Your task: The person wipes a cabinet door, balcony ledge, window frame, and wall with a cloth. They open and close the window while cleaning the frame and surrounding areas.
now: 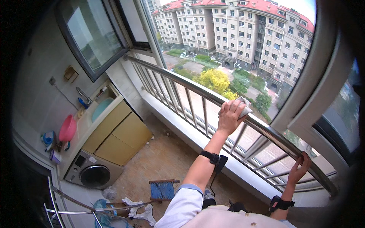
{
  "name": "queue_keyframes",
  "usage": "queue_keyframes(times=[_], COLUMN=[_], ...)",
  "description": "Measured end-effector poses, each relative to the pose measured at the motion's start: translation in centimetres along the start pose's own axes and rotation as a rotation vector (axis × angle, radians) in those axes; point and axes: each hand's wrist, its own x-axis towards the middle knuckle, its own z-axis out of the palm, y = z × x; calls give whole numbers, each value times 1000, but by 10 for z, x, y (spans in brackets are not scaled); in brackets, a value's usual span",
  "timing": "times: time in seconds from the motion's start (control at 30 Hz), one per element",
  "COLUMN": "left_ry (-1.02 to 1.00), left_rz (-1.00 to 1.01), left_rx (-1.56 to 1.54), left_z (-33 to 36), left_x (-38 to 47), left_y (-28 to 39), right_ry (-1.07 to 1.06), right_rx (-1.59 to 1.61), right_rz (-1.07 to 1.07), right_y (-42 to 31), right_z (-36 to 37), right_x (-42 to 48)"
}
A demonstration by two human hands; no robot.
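My left hand (230, 116) is closed over a light grey cloth (244, 107), pressing it on the top of the metal handrail (194, 85). Lower down the same rail, at the right, my right hand (300, 168) rests against the tube with its fingers laid over it and no cloth in them. Thin metal balusters (204, 114) stand below the handrail, in front of the window. Each forearm wears a black strap.
A white ledge (174, 116) runs below the railing. At the left are a sink cabinet (114, 128), a pink basin (68, 128) and a washing machine (94, 173). A blue folding stool (162, 190) stands on the floor near a metal rack (74, 212). An open window sash (91, 37) juts inward.
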Motion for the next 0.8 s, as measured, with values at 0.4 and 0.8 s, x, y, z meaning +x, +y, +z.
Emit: queue_keyframes(times=[0.4,0.8], left_ry=[-32,-65], left_rz=[-84,-58], left_rx=[-23,-249], left_z=[-37,-78], left_x=[33,46], left_y=[-191,-351], right_ry=[-178,-606], right_rx=[112,194], right_rz=[-172,-349], right_y=[-192,-419], right_z=[172,377], right_x=[15,26])
